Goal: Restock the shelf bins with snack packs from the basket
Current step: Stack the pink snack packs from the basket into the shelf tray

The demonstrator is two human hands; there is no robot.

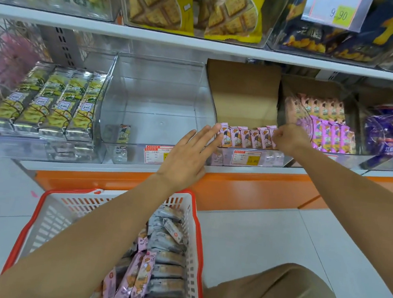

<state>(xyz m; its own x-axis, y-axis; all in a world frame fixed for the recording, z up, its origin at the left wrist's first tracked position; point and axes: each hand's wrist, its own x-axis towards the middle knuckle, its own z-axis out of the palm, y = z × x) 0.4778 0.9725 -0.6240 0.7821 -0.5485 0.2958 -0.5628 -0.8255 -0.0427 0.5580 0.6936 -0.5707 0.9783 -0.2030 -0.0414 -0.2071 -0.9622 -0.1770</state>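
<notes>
Pink row, right hand: the right hand (286, 139) has its fingers curled and pinches the last pack at the right end of the pink packs (246, 137).
Left hand: the left hand (190, 153) is flat with straight fingers. Its tips touch the left end of the same row.
Where the packs are: they stand on edge, side by side, at the front of the cardboard-lined bin (243, 93) on the lower shelf.
Tipping: I think the row could fall backward if both hands let go at once, because the space behind it is open.
Squashing: a hard push from both ends could crush the snacks or make a middle pack pop up.
Dropping: the front edge of the bin is low, so a pack that leans forward could slip over it to the floor.
Mix-up: the next bin (321, 126) on the right holds pink and purple packs that look much alike, so a pack could land in the wrong one.
Basket: the red and white basket (193, 210) sits on the floor under the left arm. It holds more pink snack packs (136, 279) and grey packs (168, 241).
Numbers: the yellow price tag (247, 158) on this bin reads 13.80. The upper tag (340, 15) reads 9.90.
Words: the blue bags (389, 134) far right have Chinese writing, and I cannot read a brand on any pack.
</notes>
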